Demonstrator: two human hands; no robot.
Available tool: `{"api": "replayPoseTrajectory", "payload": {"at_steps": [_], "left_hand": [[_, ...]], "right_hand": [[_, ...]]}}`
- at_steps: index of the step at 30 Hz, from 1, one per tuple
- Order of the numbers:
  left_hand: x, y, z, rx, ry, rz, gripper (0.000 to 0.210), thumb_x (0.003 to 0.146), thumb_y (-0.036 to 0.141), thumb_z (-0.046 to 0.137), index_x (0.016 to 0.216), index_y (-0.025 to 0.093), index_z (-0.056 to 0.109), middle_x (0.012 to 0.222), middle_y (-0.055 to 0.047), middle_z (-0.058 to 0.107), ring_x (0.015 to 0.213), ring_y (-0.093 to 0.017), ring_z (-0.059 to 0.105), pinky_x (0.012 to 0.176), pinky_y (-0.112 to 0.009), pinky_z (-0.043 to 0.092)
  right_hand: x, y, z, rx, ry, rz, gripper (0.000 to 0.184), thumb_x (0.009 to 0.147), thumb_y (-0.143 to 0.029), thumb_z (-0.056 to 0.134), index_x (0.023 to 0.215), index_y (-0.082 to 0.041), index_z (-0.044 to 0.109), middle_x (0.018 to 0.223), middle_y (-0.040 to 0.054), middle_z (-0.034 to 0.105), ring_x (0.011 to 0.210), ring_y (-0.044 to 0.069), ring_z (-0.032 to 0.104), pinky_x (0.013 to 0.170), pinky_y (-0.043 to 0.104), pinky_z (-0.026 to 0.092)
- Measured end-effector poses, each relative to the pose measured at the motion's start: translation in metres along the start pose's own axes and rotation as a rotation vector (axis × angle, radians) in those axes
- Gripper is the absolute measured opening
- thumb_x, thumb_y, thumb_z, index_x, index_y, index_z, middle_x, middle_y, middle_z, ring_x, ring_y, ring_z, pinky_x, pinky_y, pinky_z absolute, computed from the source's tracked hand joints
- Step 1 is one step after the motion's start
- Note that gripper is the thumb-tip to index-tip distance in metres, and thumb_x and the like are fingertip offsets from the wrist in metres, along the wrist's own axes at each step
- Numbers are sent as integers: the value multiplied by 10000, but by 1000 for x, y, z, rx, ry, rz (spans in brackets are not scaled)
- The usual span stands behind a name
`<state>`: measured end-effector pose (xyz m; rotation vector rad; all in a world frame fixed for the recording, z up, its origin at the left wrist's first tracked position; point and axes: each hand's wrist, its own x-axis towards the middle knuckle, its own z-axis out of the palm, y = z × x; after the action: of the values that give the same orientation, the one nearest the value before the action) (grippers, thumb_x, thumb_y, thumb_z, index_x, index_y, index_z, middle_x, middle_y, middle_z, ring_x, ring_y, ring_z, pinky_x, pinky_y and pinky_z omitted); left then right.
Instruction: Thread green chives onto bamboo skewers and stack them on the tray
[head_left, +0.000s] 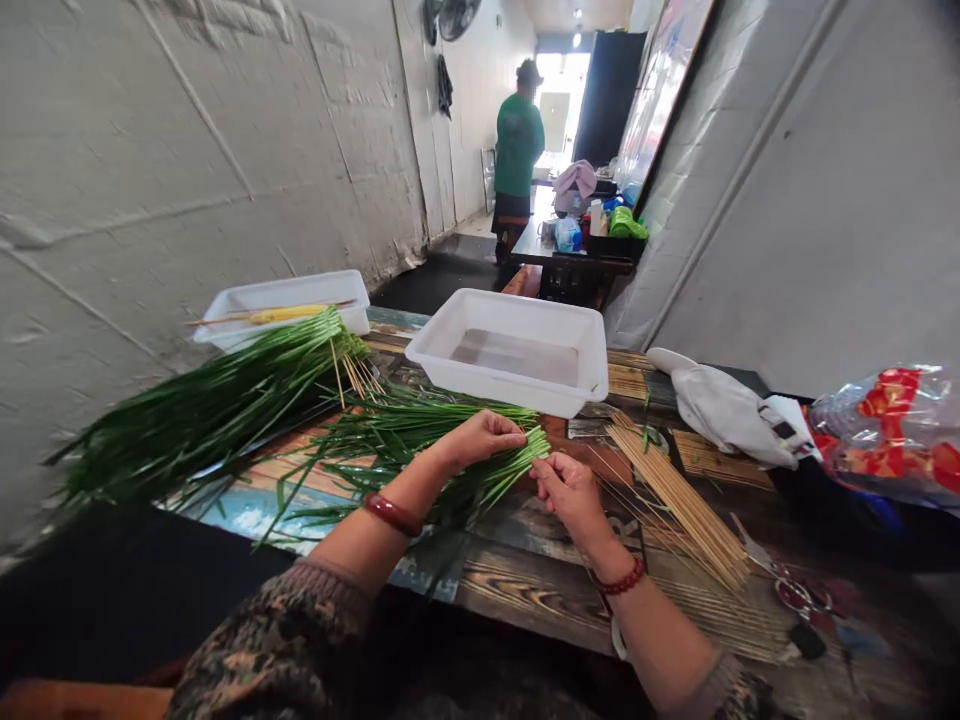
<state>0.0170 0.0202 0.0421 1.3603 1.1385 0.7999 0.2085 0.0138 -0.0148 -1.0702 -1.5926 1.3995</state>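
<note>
A bunch of garlic chives [420,412] lies across the table with its pale cut ends to the right. Over those ends is my left hand [484,440], its thumb and forefinger pinched on chive stalks. My right hand [574,497] is closed, with its fingertips at the tips of the stalks; whether a thin stick is also between them I cannot tell. To the right of it lies a pile of bamboo skewers [679,500]. A larger heap of chives [217,405], with several skewers [352,372] sticking out of it, is at the left.
A white plastic tub [510,385] stands behind my hands, and another tub [289,290] at back left. Scissors [795,590], a white cloth-like bundle [720,405] and a clear-and-red plastic bag [889,425] are at the right. A person in green [517,145] stands beyond, near a cluttered table [536,240].
</note>
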Motion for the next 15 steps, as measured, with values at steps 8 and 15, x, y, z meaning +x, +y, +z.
{"api": "replayPoseTrajectory", "payload": {"at_steps": [8,15], "left_hand": [[3,-7,11,205,11,101,426,778,505,597,644,103,635,518,39,459,504,-71,345,483,-198,266],[4,-16,10,458,161,173,221,784,279,599,758,115,744,620,0,658,576,-110,508,535,-195,343]], "right_hand": [[4,3,-5,-26,-7,19,464,807,-641,576,804,-177,588,566,-30,568,406,92,491,384,200,362],[4,11,0,-49,61,31,431,827,-594,577,942,-180,614,679,-4,599,489,125,545,445,236,464]]}}
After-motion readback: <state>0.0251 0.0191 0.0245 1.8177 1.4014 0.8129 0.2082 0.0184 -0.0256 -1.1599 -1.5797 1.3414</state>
